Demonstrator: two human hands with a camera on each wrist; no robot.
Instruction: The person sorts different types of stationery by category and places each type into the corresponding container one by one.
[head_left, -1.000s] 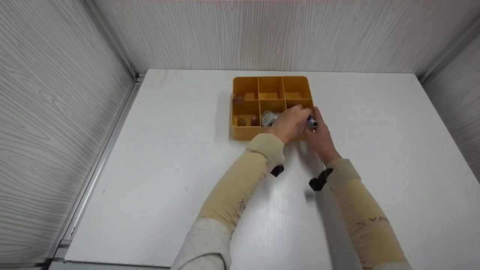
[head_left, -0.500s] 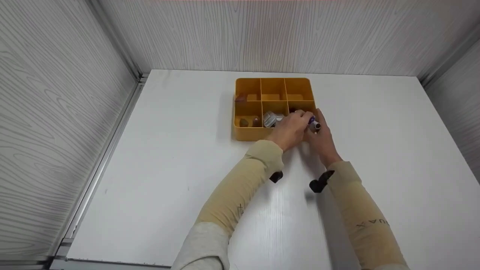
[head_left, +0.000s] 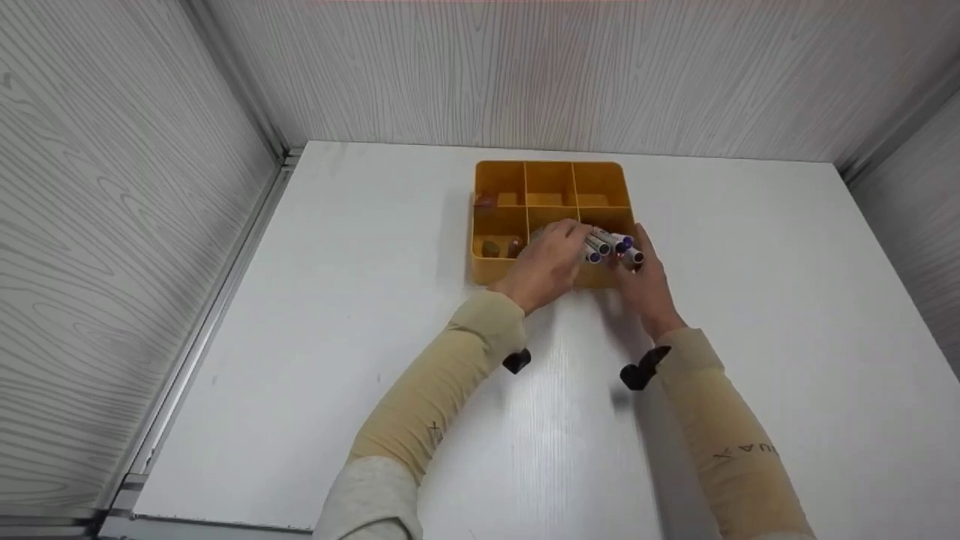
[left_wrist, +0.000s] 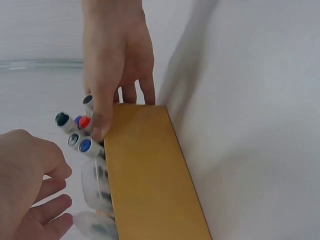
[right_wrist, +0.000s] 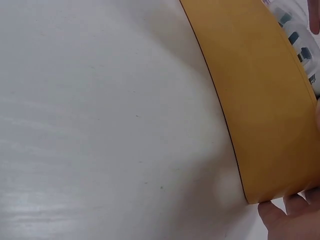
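Note:
The markers [head_left: 604, 246], several with dark, blue or red ends, stand in the front right compartment of a yellow divided box [head_left: 550, 180], their ends jutting over its front edge. My right hand [head_left: 646, 289] grips the box's right front corner, its thumb at the rim beside the markers and the other fingers along the side wall. Just left of the markers is my left hand [head_left: 546, 264]; in the left wrist view its loosely bent fingers [left_wrist: 52, 207] hold nothing. Small clear plastic cases [left_wrist: 95, 185] lie in the front middle compartment, mostly hidden by that hand in the head view.
Small brownish pieces [head_left: 491, 248] lie in the box's front left compartment, and a reddish piece [head_left: 486, 201] is in the back left one. The box stands on a white table [head_left: 360, 300] before a grey wood-grain panel [head_left: 420, 75].
My left hand has let go of the markers and drawn back to the left, so several marker ends now show. My right hand stays at the box's corner.

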